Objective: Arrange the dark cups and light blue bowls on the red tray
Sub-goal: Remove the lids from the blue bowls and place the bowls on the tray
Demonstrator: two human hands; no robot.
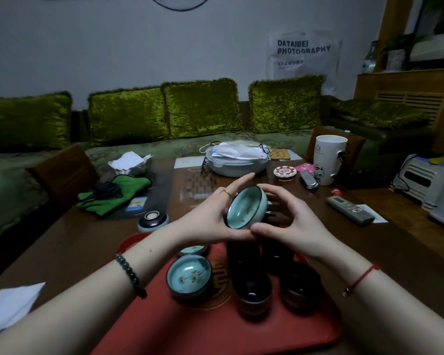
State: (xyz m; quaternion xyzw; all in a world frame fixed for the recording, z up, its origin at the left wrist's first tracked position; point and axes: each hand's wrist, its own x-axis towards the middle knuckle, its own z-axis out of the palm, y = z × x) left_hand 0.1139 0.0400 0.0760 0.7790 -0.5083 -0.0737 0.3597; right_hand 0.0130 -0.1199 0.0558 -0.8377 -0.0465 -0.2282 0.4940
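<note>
A light blue bowl [245,208] with a dark rim is held tilted above the red tray [190,326], its inside facing me. My left hand [210,216] grips its left side and my right hand [287,221] grips its right side and underside. On the tray stand a second light blue bowl [189,276] and a third light blue bowl [193,249] behind it, partly hidden by my left wrist. Several dark cups [253,290] stand to their right, those at the back partly hidden under my hands.
The brown table [75,247] carries a small dark lidded dish [153,219], a green cloth [113,193], a large pale bowl holding masks [237,160], a white mug [328,157], a remote [350,210] and papers [8,307]. A sofa with green cushions stands behind.
</note>
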